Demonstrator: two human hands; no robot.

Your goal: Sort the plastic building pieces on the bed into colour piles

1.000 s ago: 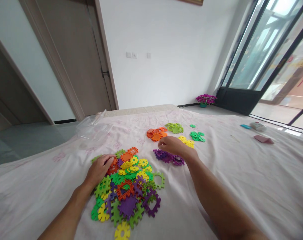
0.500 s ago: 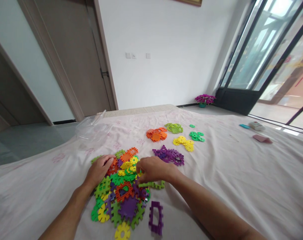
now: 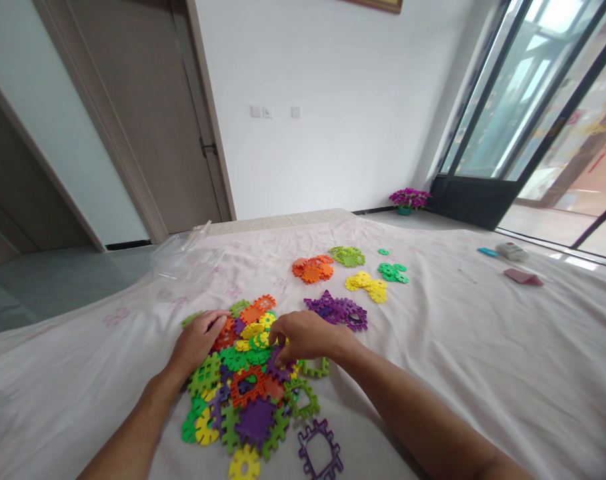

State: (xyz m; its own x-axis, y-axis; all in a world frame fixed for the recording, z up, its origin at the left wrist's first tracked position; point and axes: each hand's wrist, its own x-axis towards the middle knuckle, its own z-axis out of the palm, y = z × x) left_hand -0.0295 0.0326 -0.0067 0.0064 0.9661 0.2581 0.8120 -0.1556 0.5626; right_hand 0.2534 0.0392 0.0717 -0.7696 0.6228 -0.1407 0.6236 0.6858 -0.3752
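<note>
- Left hand (image 3: 200,337): laid on the far left side of the mixed pile (image 3: 253,373), fingers loosely bent, thumb beside red-orange pieces (image 3: 226,335). Cannot tell whether it has hold of any.
- Right hand (image 3: 303,337): over the pile's right side, fingers bent downward, thumb a little apart from the index finger. Thumb tip at a purple piece (image 3: 281,371); firm hold or mere touch, cannot tell.
- Mixed pile: flat notched plastic pieces, overlapping, in front of the wearer between the forearms. Yellow and green discs, purple, orange and lime-green squares and frames.
- Near edge of pile: one yellow disc (image 3: 237,463). To its right, a purple frame (image 3: 305,453) lies apart, flat on the pale sheet (image 3: 457,320).
- Beyond the right hand, single-colour groups: purple cluster (image 3: 339,310) nearest; farther, orange cluster (image 3: 313,269), lime-green cluster (image 3: 347,257), yellow cluster (image 3: 367,285), green cluster (image 3: 393,273). Lone green disc (image 3: 383,252) near the last.
- Far left of sheet: clear plastic bag (image 3: 185,257), crumpled.
- Far right: pink folded item (image 3: 523,277), pale packet (image 3: 511,251), small blue object (image 3: 487,252).
</note>
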